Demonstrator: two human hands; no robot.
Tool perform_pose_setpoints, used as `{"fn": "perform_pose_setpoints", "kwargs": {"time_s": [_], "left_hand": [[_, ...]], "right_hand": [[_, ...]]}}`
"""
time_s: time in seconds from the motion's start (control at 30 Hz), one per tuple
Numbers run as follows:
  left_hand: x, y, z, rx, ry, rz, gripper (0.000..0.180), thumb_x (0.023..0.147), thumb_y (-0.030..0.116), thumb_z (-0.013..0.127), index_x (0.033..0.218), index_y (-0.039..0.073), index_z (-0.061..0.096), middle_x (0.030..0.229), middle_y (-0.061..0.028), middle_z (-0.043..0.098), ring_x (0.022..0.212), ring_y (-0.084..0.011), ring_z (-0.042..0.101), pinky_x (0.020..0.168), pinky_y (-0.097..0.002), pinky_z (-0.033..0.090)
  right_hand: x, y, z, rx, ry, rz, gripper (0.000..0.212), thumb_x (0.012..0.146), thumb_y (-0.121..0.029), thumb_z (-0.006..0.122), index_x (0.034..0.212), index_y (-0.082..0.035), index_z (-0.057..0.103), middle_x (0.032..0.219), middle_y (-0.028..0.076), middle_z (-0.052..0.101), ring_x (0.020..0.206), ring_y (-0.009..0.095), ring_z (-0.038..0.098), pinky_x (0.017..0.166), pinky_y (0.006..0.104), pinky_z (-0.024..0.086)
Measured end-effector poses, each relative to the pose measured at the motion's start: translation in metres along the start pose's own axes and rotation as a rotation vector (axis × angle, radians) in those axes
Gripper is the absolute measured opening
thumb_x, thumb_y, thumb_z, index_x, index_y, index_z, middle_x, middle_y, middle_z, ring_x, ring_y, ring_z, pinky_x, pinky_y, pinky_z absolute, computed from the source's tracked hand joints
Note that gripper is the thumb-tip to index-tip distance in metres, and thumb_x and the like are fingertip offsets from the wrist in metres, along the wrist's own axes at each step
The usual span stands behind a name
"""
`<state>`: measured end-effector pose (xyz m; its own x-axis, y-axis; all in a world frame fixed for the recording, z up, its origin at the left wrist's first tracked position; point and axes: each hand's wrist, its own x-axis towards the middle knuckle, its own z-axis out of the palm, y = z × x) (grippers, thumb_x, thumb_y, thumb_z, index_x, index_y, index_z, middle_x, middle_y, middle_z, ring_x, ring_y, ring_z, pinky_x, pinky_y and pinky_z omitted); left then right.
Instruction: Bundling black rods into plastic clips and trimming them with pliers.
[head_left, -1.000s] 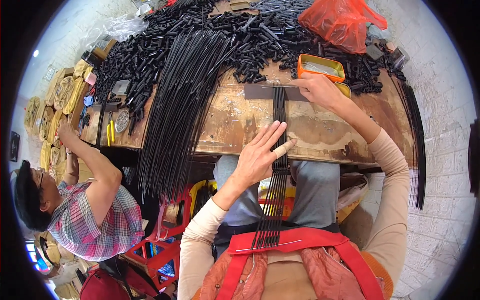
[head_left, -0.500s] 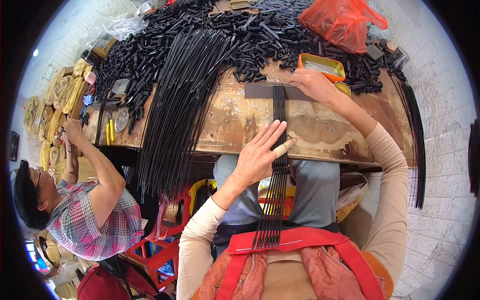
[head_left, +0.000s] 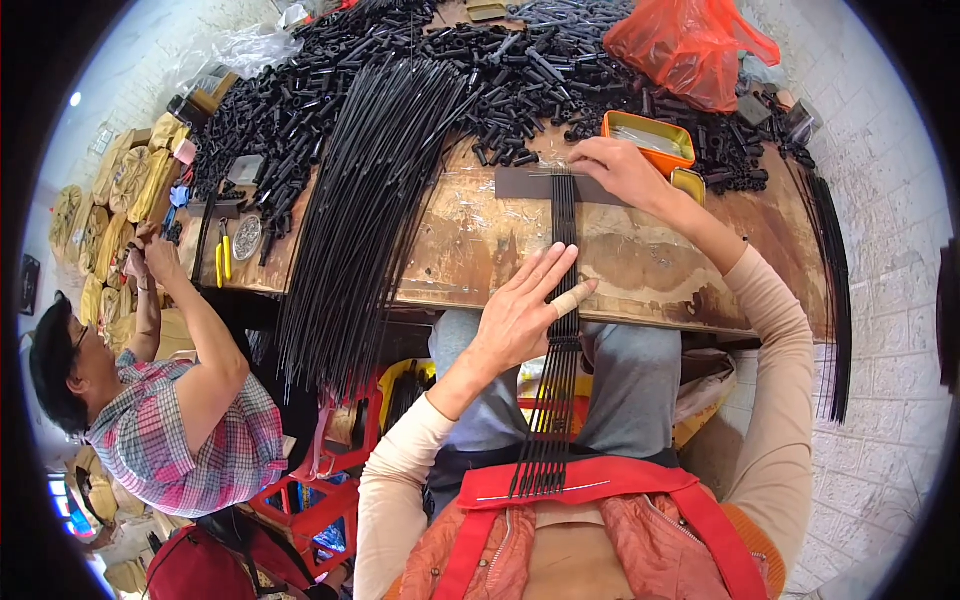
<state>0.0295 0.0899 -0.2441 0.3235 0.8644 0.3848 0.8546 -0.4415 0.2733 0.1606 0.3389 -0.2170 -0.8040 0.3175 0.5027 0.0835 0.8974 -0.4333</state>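
Note:
A row of thin black rods (head_left: 565, 212) lies side by side, running from the table over my lap to a red strap on my chest. My left hand (head_left: 524, 308) lies flat across the rods at the table's front edge, fingers stretched out and a beige wrap round one. At the rods' far ends, my right hand (head_left: 625, 172) is closed in a pinch; whatever its fingertips hold is too small to make out. Under those far ends lies a dark flat strip (head_left: 520, 184). Slim, shiny pins (head_left: 518, 212) are scattered beside it.
A large sheaf of black rods (head_left: 365, 220) overhangs the table's front to the left. Black tubular parts (head_left: 540, 75) are heaped behind. An orange tin (head_left: 650, 140) and a red plastic bag (head_left: 695, 50) stand at the right. Yellow-handled pliers (head_left: 223, 258) lie near a co-worker (head_left: 190, 420).
My right fingertips have shifted slightly left, closer over the rods' far ends. My left hand stays flat on the rods. The co-worker's hands have moved a little.

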Motion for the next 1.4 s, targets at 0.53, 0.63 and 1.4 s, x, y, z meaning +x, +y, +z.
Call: {"fn": "perform_pose_setpoints", "kwargs": {"time_s": [0.53, 0.63, 1.4], "left_hand": [[0.023, -0.027, -0.051, 0.347, 0.046, -0.15, 0.06, 0.082, 0.017, 0.068, 0.138, 0.008, 0.047, 0.151, -0.0191, 0.034, 0.143, -0.0353, 0.024, 0.115, -0.0472, 0.026], [0.064, -0.076, 0.004, -0.043, 0.066, 0.141, 0.051, 0.087, 0.014, 0.065, 0.135, 0.006, 0.051, 0.149, -0.0207, 0.036, 0.142, -0.0338, 0.028, 0.116, -0.044, 0.025], [-0.017, 0.114, -0.06, -1.279, -0.044, -0.284, 0.027, 0.103, 0.022, 0.045, 0.086, 0.002, 0.051, 0.07, -0.0028, 0.054, 0.065, -0.0124, 0.056, 0.067, -0.0317, 0.053]], "right_hand": [[-0.054, -0.122, -0.064, 0.125, -0.514, -0.041, 0.085, 0.076, -0.024, 0.077, 0.147, -0.004, 0.034, 0.149, 0.015, 0.039, 0.138, 0.029, 0.037, 0.114, 0.0394, 0.029], [-0.085, -0.177, -0.008, 0.673, -0.597, 0.127, 0.078, 0.083, -0.025, 0.074, 0.147, -0.007, 0.034, 0.152, 0.012, 0.035, 0.143, 0.029, 0.026, 0.116, 0.0425, 0.024], [-0.014, -0.261, -0.188, -0.262, 0.525, 0.033, 0.05, 0.096, -0.044, 0.055, 0.102, 0.005, 0.061, 0.086, 0.012, 0.066, 0.079, 0.022, 0.065, 0.07, 0.0339, 0.054]]}}
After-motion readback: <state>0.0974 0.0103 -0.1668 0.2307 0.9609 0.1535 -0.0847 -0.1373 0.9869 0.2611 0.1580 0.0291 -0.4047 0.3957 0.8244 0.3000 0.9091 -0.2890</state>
